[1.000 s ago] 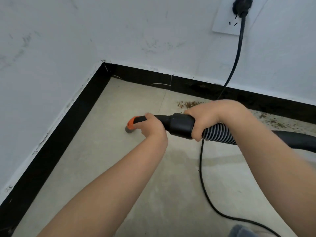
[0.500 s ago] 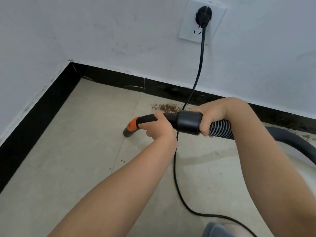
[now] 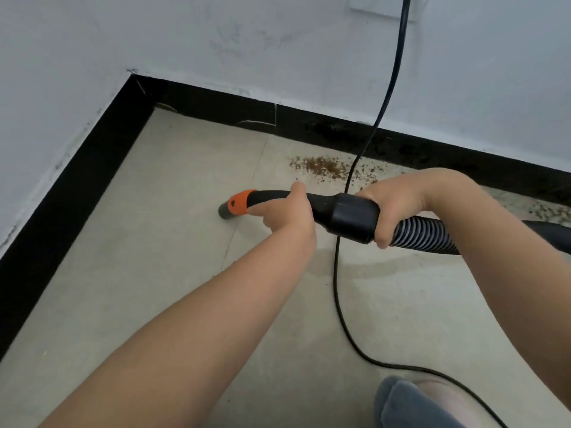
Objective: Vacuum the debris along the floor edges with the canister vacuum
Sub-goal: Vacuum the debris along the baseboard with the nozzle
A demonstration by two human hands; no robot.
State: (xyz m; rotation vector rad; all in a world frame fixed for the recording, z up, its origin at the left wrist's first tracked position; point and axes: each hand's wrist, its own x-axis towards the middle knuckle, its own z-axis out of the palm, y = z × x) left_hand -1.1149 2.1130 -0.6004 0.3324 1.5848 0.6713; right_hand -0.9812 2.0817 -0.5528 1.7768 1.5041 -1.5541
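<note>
Head view looks down over both our forearms into a room corner. Our left hand (image 3: 285, 213) curls around the thin black neck of the vacuum nozzle (image 3: 234, 206), just behind its orange collar; the grey tip points down and left at the pale floor (image 3: 148, 242), though we cannot tell whether it touches. Our right hand (image 3: 392, 208) wraps over the thick black cuff (image 3: 352, 219) where the ribbed hose (image 3: 423, 233) joins it, fingers curled under its near side. The hose runs off to the right, where a dark rounded part of the vacuum shows at the frame edge.

A patch of brown debris (image 3: 321, 166) lies on the floor beyond our hands, just beside the black baseboard (image 3: 216, 103) of the far wall, with thinner scatter trailing right along that edge. The nozzle tip sits left of and nearer than this patch, apart from it.

A black power cord (image 3: 336, 273) drops from the socket plate (image 3: 374, 7) at the top of the far wall, passes behind the cuff, and loops across the floor toward the near right. A grey-blue foot covering (image 3: 411, 406) shows at the bottom edge.
</note>
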